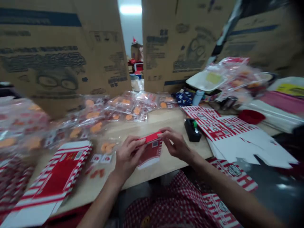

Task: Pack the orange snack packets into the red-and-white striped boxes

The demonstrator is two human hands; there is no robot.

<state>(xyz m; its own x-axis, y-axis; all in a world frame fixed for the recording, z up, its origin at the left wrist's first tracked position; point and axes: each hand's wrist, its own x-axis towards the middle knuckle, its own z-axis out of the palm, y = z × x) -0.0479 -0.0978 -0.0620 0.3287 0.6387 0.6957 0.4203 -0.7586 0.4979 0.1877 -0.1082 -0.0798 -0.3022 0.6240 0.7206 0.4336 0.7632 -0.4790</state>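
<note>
Both hands are on a small red-and-white printed cardboard box point(150, 153) above the table's front edge. My left hand point(127, 155) grips its left side, thumb and fingers closed at the red end panel. At the panel's right corner, my right hand point(175, 144) pinches the card between thumb and fingertips. The box's white lower end points towards me, and its printed face has a barcode label. To the right of my right hand stands a black tape dispenser point(193, 131) with a green core.
Red-striped flat boxes point(59, 171) are stacked at the left. Clear bags with orange pieces point(95, 115) line the table's back. Unfolded striped cartons point(225, 126) overhang the right edge, near a red bowl point(251, 116). Large brown cartons point(59, 47) stand behind.
</note>
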